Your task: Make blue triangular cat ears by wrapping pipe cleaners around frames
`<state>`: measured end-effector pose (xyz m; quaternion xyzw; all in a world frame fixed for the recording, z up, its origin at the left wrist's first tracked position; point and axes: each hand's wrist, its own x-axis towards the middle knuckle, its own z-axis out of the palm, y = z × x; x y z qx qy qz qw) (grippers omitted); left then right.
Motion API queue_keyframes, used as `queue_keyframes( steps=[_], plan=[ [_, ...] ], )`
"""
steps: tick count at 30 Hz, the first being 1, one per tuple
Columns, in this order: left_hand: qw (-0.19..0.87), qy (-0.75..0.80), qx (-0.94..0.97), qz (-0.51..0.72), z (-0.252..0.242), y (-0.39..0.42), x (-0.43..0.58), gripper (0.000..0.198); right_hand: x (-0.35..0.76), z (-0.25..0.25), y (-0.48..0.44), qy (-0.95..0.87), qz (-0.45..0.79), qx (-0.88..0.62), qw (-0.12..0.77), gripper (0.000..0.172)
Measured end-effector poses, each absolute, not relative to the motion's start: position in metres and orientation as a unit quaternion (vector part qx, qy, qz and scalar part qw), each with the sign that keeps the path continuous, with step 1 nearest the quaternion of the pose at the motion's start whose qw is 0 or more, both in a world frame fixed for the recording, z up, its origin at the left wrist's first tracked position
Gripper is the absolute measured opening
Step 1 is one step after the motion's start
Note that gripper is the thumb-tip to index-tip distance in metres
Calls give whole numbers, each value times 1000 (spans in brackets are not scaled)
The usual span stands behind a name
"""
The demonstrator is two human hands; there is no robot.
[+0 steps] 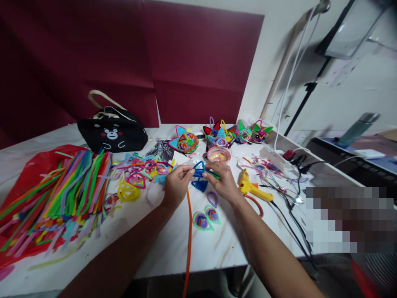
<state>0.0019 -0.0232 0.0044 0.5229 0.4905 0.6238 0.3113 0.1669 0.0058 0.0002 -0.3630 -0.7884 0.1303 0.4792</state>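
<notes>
My left hand (pixel 179 181) pinches the left side of a blue pipe cleaner shape (pixel 199 172) with a looped outline. On its other side, my right hand (pixel 222 179) grips the same blue pipe cleaner, and a green-blue end shows near its fingers. Just below lies a filled blue triangle (pixel 200 185); whether it is joined to the piece in my hands I cannot tell. An orange pipe cleaner (pixel 189 231) hangs down near my left wrist. Between my forearms rest a purple loop (pixel 212 199) and two teardrop coils (pixel 202 221) edged in pale green.
A heap of coloured pipe cleaners (pixel 77 186) lies on red plastic at left. Behind stand a black bag (pixel 113 134) and several pipe-cleaner masks (pixel 187 141). A small bowl (pixel 219 155), a yellow glue gun (pixel 254 189) and black cables (pixel 291 223) are at right.
</notes>
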Motion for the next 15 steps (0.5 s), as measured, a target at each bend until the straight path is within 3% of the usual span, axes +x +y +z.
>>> queue_keyframes(
  steps=[9, 15],
  plan=[
    [310, 495, 511, 630, -1, -20, 3, 21, 161, -2, 7, -776, 154, -324, 518, 14],
    [401, 457, 475, 636, 1, -20, 6, 25, 162, 1, 4, -762, 211, -333, 514, 15]
  ],
)
